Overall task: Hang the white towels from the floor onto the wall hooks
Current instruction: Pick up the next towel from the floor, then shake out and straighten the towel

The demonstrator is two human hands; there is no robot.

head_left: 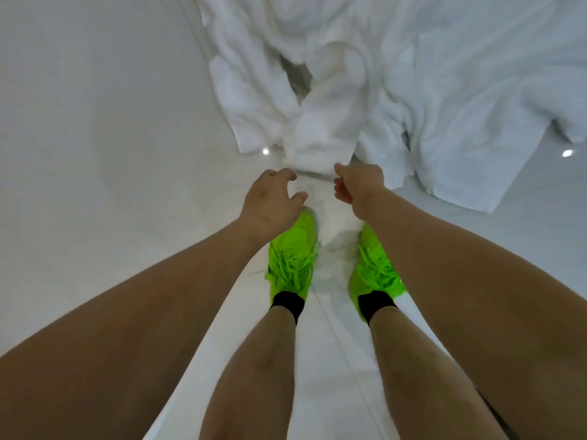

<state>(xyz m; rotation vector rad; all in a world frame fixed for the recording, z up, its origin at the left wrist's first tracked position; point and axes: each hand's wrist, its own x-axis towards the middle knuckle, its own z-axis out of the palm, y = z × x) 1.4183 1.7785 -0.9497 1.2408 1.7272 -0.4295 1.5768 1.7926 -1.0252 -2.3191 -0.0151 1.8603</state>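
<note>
White towels point(333, 100) lie crumpled on the pale floor point(104, 128) ahead of me, spread from the middle of the view to the right edge. One bunched fold of them runs toward me and ends just in front of my hands. My left hand point(270, 201) reaches down with its grip loosely spread, fingers curved and thumb apart; its fingertips point(287, 176) are right at the left corner of that near fold, and I cannot tell whether they touch it. My right hand point(359, 185) reaches down beside it, grip also part open, fingers bent downward, knuckles at the fold's right corner. Neither grip closes on cloth (the fold's near edge lies between the two hands). Below my hands are my two bright green shoes point(293, 258) with black socks, standing on the floor apart from each other, with my bare forearms and lower legs filling the lower view. Two small bright light reflections show on the glossy floor near the towels.
</note>
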